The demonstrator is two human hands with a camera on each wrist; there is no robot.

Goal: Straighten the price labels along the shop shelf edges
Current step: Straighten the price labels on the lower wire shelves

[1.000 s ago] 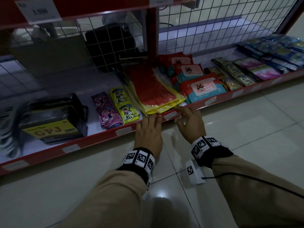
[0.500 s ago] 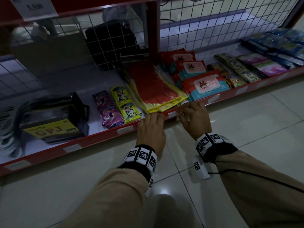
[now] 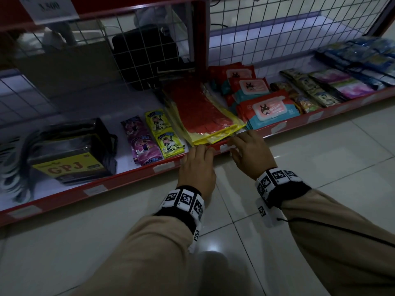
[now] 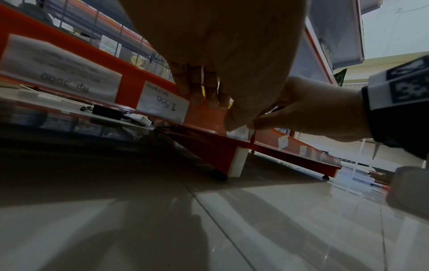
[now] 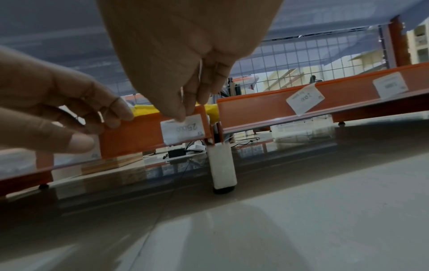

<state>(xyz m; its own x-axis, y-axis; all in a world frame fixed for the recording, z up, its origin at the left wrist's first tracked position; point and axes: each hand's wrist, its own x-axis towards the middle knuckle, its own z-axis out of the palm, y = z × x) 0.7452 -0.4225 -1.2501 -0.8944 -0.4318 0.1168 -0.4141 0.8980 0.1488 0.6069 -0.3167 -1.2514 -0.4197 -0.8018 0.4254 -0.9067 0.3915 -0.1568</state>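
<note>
Two hands point(image 3: 197, 167) point(image 3: 252, 152) at label point(image 5: 182, 131) reading "25.000"

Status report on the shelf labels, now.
Right hand pinching the 25.000 price label on the shelf edge. Left hand resting on edge. Next label crooked.
</note>
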